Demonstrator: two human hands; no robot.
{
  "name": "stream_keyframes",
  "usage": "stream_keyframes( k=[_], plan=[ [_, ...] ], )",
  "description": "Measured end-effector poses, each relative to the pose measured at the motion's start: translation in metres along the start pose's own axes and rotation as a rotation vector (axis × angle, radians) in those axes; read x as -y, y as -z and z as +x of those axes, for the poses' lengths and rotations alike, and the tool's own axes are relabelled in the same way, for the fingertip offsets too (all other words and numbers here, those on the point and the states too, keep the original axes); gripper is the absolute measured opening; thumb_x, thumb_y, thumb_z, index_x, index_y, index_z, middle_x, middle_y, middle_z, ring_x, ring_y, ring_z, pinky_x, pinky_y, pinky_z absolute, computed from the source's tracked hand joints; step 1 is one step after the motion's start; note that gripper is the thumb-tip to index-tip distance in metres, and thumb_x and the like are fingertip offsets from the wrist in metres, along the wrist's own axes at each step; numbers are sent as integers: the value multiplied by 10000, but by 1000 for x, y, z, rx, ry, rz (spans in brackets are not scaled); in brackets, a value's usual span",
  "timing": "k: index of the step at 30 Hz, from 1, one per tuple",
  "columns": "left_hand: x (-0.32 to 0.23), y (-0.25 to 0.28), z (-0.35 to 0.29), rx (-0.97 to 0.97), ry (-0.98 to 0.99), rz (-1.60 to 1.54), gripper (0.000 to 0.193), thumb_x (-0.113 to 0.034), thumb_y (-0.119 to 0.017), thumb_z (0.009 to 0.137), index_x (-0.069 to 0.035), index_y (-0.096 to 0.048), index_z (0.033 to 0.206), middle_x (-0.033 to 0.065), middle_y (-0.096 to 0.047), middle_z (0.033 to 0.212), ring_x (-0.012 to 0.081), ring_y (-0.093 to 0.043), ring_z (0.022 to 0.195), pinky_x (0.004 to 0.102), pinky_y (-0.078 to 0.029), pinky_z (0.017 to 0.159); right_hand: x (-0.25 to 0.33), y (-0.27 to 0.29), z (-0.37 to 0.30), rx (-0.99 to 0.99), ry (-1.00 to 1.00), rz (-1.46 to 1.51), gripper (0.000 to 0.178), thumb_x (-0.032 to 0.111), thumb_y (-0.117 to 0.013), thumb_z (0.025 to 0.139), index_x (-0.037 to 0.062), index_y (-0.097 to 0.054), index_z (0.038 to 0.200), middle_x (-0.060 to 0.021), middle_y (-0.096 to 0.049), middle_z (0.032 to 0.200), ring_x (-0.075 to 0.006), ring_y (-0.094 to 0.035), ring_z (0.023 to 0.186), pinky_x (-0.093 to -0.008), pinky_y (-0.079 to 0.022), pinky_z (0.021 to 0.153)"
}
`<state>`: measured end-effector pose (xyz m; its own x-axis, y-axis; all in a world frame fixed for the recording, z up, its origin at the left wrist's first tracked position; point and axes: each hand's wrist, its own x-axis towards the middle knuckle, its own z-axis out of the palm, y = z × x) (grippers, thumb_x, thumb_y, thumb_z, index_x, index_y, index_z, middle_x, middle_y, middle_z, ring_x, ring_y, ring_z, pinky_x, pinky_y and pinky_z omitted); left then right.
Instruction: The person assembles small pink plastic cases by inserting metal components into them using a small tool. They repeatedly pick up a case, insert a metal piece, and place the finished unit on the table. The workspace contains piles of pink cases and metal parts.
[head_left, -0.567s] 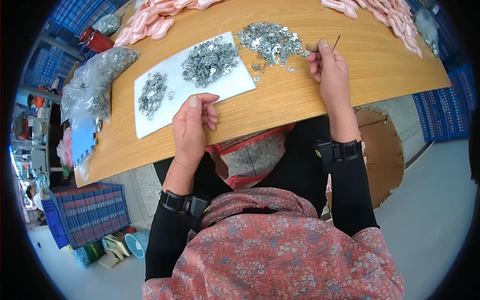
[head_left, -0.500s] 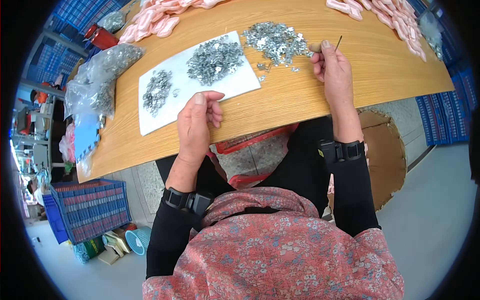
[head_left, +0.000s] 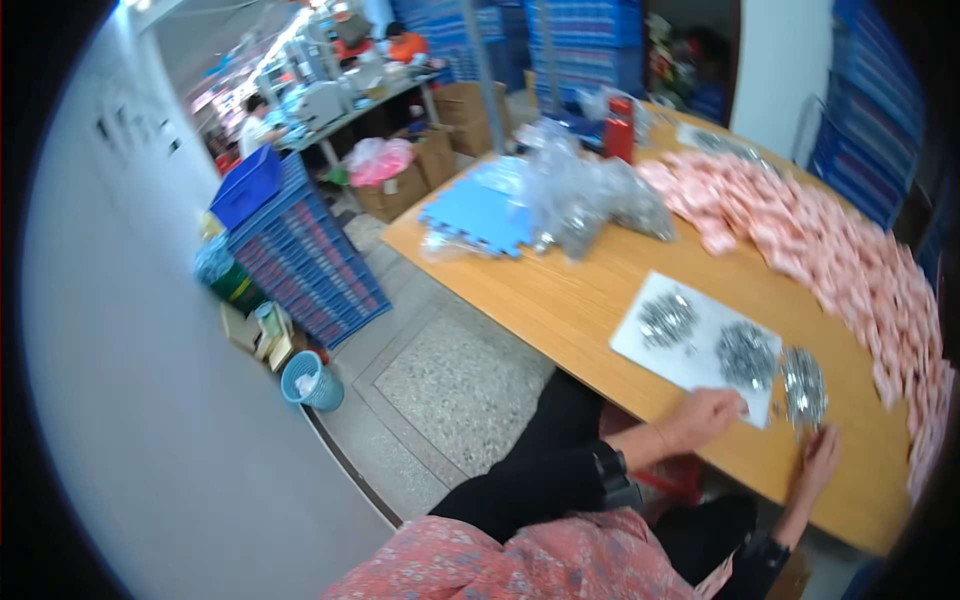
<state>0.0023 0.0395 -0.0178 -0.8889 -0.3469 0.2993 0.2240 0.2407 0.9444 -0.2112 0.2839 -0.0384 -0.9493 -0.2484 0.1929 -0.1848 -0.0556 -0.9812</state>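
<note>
My left hand (head_left: pixel 700 418) is closed over the near edge of the white board (head_left: pixel 690 375), its fingertips pressed together. Whatever they hold, if anything, is too blurred to name. Two piles of small silvery metal pieces lie on the board, a smaller left pile (head_left: pixel 667 318) and a larger right pile (head_left: pixel 746 355). Off the board's right side, a third silvery pile (head_left: pixel 804 388) rests on the wooden table (head_left: pixel 560 320). My right hand (head_left: pixel 822 455) is closed just nearer than this pile. Blur hides the thin dark-tipped tool seen in its fingers half a second ago.
Many pink fabric pieces (head_left: pixel 790 225) spread along the table's far side. Clear plastic bags (head_left: pixel 590 195), a blue foam mat (head_left: pixel 480 212) and a red flask (head_left: pixel 619 130) stand farther left. Stacked blue crates (head_left: pixel 305 255) and a light-blue basket (head_left: pixel 312 382) are on the floor.
The view has swung left, bringing in the wall, floor and workers behind. My left hand has gone from loosely open to closed and now sits at the board's near right part.
</note>
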Motion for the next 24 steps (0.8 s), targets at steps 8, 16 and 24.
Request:
stream_keyframes(
  k=[8, 16, 24],
  plan=[
    [-20, 116, -134, -101, 271, -51, 365, -308, -607, 970, -25, -637, 741, 7, -573, 658, 77, -523, 670, 303, -466, 635, -16, 9, 6, -54, 55, -113, 336, 396, -511, 1033, 123, -539, 840, 65, -450, 679, -14, -372, 551, -187, -273, 481],
    [240, 166, -397, -179, 1293, 309, 612, -588, -421, 968, -55, -675, 1128, 106, -691, 950, 217, -645, 878, 380, -506, 772, -14, -8, 4, -122, 26, -125, 311, 425, -531, 1019, 153, -561, 872, 83, -450, 688, 10, -358, 566, -174, -250, 484],
    [259, 117, -488, 124, 1654, 200, 538, -522, -468, 963, -64, -664, 1167, 109, -684, 1029, 226, -628, 963, 386, -492, 835, -6, -5, -8, -269, -123, -342, 354, 458, -493, 1023, 138, -565, 887, 79, -447, 709, -14, -350, 588, -188, -256, 518]
  ],
)
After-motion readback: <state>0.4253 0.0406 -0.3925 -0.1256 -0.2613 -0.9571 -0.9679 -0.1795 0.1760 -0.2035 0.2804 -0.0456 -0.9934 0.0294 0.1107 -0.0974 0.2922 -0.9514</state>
